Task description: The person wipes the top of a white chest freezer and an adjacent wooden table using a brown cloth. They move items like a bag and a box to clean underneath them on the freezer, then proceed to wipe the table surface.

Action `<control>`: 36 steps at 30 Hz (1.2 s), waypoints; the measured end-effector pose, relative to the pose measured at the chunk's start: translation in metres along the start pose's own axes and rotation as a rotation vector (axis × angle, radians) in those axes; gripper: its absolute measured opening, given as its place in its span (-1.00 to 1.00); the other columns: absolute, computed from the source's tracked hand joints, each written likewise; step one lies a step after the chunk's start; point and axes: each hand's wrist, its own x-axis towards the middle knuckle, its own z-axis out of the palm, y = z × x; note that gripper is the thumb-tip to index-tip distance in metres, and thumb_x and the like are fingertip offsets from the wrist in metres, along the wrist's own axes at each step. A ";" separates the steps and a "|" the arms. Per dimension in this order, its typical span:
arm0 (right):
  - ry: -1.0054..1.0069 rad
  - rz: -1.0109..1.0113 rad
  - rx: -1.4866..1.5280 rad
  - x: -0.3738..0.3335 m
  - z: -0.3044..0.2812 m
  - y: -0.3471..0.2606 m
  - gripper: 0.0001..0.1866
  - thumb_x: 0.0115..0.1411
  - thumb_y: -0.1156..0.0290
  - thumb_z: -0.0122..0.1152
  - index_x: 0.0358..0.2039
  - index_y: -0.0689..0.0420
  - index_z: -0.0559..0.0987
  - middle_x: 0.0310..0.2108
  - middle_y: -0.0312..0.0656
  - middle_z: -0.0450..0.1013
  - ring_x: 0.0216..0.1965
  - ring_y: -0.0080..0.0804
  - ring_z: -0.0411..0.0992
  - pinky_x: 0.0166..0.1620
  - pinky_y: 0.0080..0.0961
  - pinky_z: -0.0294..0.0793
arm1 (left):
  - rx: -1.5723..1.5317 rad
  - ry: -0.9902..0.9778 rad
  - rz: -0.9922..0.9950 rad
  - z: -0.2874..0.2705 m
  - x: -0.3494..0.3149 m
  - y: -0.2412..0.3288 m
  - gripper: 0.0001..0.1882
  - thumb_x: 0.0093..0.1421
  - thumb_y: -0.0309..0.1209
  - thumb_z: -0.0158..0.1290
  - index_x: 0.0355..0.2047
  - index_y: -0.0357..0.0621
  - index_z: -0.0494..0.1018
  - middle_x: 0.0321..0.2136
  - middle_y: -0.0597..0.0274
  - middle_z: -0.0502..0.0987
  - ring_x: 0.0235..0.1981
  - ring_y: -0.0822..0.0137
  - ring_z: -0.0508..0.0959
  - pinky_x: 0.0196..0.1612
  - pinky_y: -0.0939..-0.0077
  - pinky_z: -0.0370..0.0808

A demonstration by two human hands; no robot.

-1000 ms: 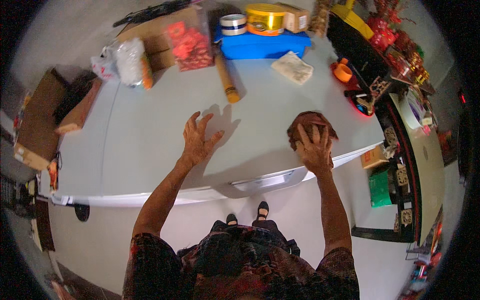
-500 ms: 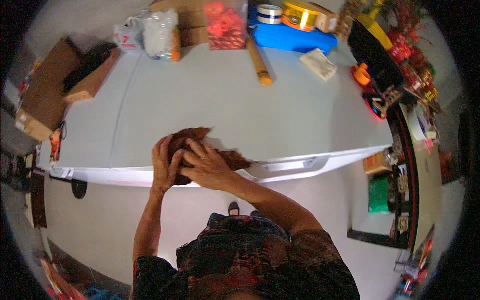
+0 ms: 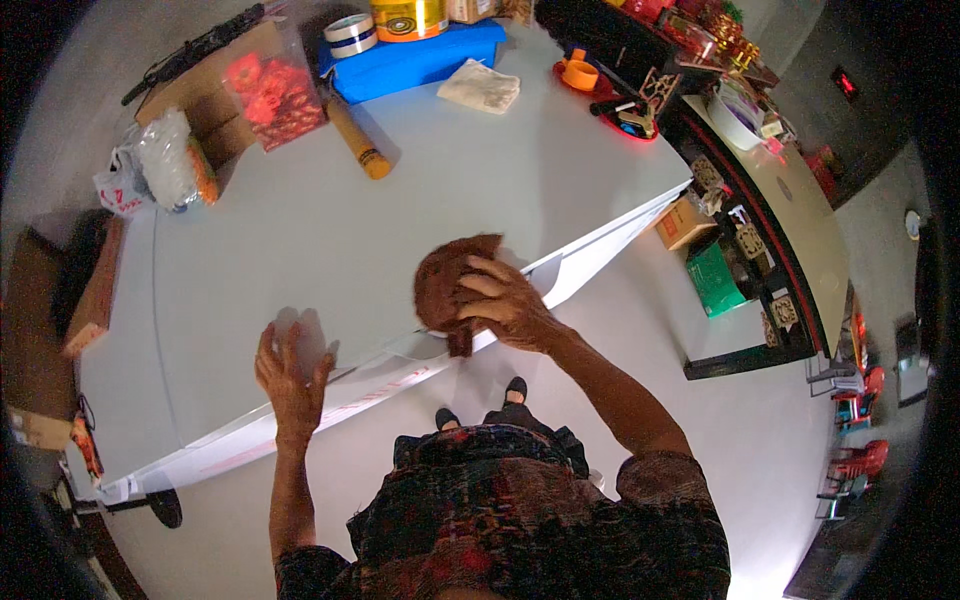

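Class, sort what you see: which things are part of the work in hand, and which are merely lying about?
In hand:
brown cloth, under the right hand
white top beneath it; open left hand by its front edge

Lying about:
yellowish-brown cylinder
blue box-shaped thing
pale cloth
clear bag of red items

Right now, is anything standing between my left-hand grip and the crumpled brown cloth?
Nothing visible does: between your left-hand grip and the crumpled brown cloth I see only the flat pale-grey surface. Your right-hand grip rests on the cloth's right side.
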 end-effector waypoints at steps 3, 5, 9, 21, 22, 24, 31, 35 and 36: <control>0.050 0.164 -0.225 -0.035 -0.013 0.026 -0.82 -0.07 0.42 0.28 -0.37 -0.01 0.62 -0.01 -0.19 0.37 0.21 -0.12 0.18 0.15 -0.17 0.30 | -0.041 -0.017 0.109 0.007 0.014 0.029 -0.31 0.09 -0.20 0.19 0.20 -0.04 0.21 0.22 -0.16 0.07 0.22 -0.12 0.11 0.20 -0.07 0.04; 0.203 0.238 -0.325 -0.051 -0.032 0.037 -0.70 -0.15 0.53 0.31 -0.30 0.09 0.58 -0.07 -0.16 0.39 0.11 -0.05 0.28 0.11 -0.14 0.33 | -0.066 -0.017 0.170 0.015 0.024 0.048 -0.32 0.10 -0.21 0.18 0.20 -0.05 0.21 0.24 -0.14 0.07 0.23 -0.15 0.11 0.21 -0.06 0.05; 0.247 0.521 -0.405 -0.081 -0.066 0.080 -0.61 -0.16 0.47 0.32 -0.22 0.09 0.52 0.01 -0.04 0.31 0.15 0.08 0.18 0.16 -0.03 0.27 | -0.085 -0.114 0.234 0.029 0.038 0.082 -0.31 0.12 -0.17 0.14 0.23 -0.03 0.19 0.28 -0.09 0.03 0.24 -0.11 0.10 0.22 -0.07 0.01; 0.226 0.529 -0.354 -0.057 -0.060 0.113 -0.42 -0.05 0.29 0.29 0.05 -0.07 0.39 0.08 -0.02 0.21 0.15 0.04 0.12 0.12 0.15 0.10 | -0.023 -0.248 0.336 0.090 0.088 0.215 -0.12 -0.01 -0.02 0.22 0.28 0.13 0.10 0.25 -0.24 0.01 0.28 -0.18 0.02 0.24 -0.25 -0.09; 0.307 0.644 -0.284 -0.062 -0.065 0.132 -0.49 0.03 0.33 0.18 0.05 -0.04 0.37 0.11 0.01 0.16 0.19 0.06 0.05 0.11 0.12 0.09 | 0.025 -0.251 0.330 0.093 0.091 0.225 -0.10 -0.03 0.00 0.23 0.28 0.13 0.10 0.25 -0.23 0.01 0.28 -0.18 0.02 0.24 -0.26 -0.09; 0.509 0.801 -0.267 -0.071 -0.071 0.166 -0.53 0.06 0.36 0.13 0.04 0.04 0.38 0.10 0.05 0.16 0.16 0.07 0.09 0.11 0.05 0.11 | 0.100 -0.257 0.285 0.095 0.096 0.239 -0.06 -0.08 0.07 0.24 0.28 0.13 0.11 0.26 -0.16 0.01 0.29 -0.16 0.00 0.24 -0.27 -0.10; 1.259 0.767 -0.258 -0.096 -0.105 0.275 -0.39 0.26 0.04 -0.07 0.12 0.29 0.28 0.07 0.15 0.20 0.08 0.12 0.19 0.12 0.00 0.17 | 0.222 -0.216 0.262 0.099 0.092 0.238 -0.11 -0.04 0.17 0.15 0.27 0.16 0.15 0.28 -0.05 0.03 0.30 -0.07 0.02 0.25 -0.21 -0.09; 1.593 0.834 0.077 -0.146 -0.100 0.352 -0.28 0.24 -0.13 -0.10 0.16 0.23 0.22 0.07 0.01 0.23 0.09 -0.10 0.21 0.14 -0.16 0.20 | 0.250 -0.184 0.279 0.102 0.094 0.240 -0.12 -0.03 0.27 0.07 0.24 0.17 0.20 0.27 -0.02 0.06 0.29 -0.05 0.04 0.24 -0.20 -0.06; 1.614 0.873 0.146 -0.150 -0.096 0.357 -0.28 0.25 -0.11 -0.09 0.18 0.23 0.19 0.08 -0.02 0.23 0.12 -0.14 0.20 0.18 -0.18 0.18 | 0.244 -0.189 0.270 0.101 0.094 0.241 -0.13 -0.03 0.28 0.07 0.23 0.16 0.21 0.26 -0.02 0.07 0.29 -0.05 0.05 0.24 -0.19 -0.05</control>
